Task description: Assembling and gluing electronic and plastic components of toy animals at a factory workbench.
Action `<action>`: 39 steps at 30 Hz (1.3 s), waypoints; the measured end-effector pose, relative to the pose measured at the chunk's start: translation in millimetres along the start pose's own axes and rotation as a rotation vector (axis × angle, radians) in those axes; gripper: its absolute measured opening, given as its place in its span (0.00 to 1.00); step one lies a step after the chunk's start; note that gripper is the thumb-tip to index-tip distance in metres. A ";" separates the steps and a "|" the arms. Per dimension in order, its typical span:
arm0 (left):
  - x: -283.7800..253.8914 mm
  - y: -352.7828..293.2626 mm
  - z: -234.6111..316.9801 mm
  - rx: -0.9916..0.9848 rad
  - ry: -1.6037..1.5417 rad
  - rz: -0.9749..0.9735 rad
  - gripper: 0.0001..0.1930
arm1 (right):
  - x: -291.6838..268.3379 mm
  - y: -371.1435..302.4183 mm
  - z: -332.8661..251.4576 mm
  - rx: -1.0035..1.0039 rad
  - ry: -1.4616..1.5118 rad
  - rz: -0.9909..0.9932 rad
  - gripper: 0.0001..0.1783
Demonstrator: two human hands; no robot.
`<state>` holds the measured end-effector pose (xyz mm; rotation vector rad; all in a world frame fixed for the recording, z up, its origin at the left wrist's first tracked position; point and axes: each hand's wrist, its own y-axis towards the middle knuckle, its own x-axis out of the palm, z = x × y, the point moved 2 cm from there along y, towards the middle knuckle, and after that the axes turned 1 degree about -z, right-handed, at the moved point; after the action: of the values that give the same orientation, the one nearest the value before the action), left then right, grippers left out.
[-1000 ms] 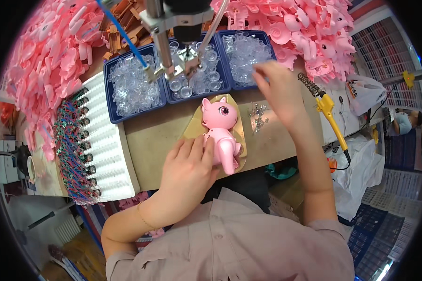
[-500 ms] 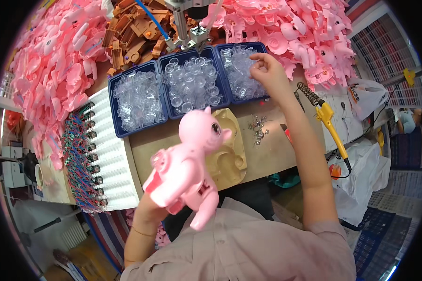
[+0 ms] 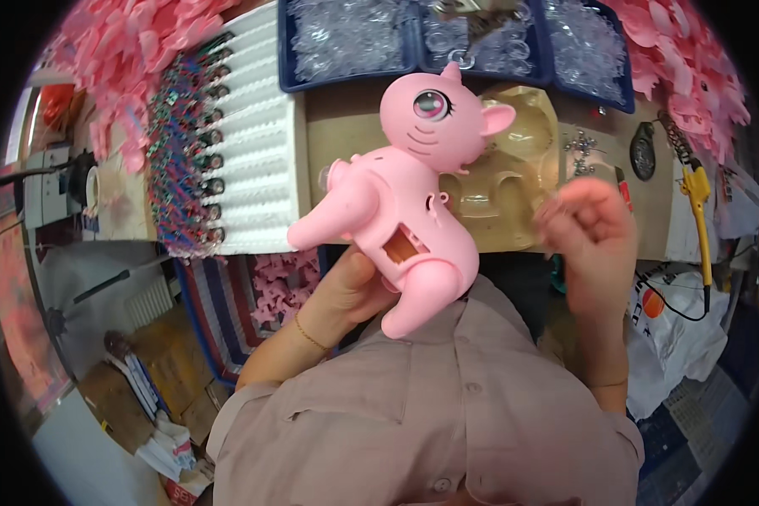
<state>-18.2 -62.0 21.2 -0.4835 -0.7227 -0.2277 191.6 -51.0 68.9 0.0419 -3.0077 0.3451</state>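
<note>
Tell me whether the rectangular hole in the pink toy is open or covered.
Open: no cover lies over the hole, and its brownish inside shows. The left hand holds the toy.

Bench (image 3: 346, 110) fairly bright, dimmer below. Soft glare on the pink toy (image 3: 401, 196), pretty sharp in my L hand (image 3: 346, 289); my R hand (image 3: 594, 236) is motion-blurred. White tray (image 3: 261, 143) v. bright, clear parts (image 3: 346, 40) glinting. Fisheye bends lines near the rim, w/ black corners.

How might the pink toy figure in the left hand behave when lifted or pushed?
The pink toy figure is probably stiff: its moulded limbs show no sag. Likely light, as the body opening suggests a hollow shell. Its smooth, rounded surface may slip.
</note>
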 end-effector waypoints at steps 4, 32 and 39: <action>-12.4 -13.2 -12.5 0.012 -0.243 -0.094 0.49 | 51.8 -10.8 0.3 0.069 0.317 -0.208 0.08; -15.4 -11.0 -6.9 0.266 0.920 -0.072 0.36 | 12.4 27.9 20.8 0.022 0.212 -0.084 0.20; 6.8 -25.3 8.7 0.502 1.174 -0.052 0.22 | 22.7 36.1 -31.6 -0.821 -0.378 -0.249 0.35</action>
<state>-27.4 -79.8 40.2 0.1862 0.3670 -0.3165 171.1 -9.0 94.0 0.4376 -3.1763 -1.0164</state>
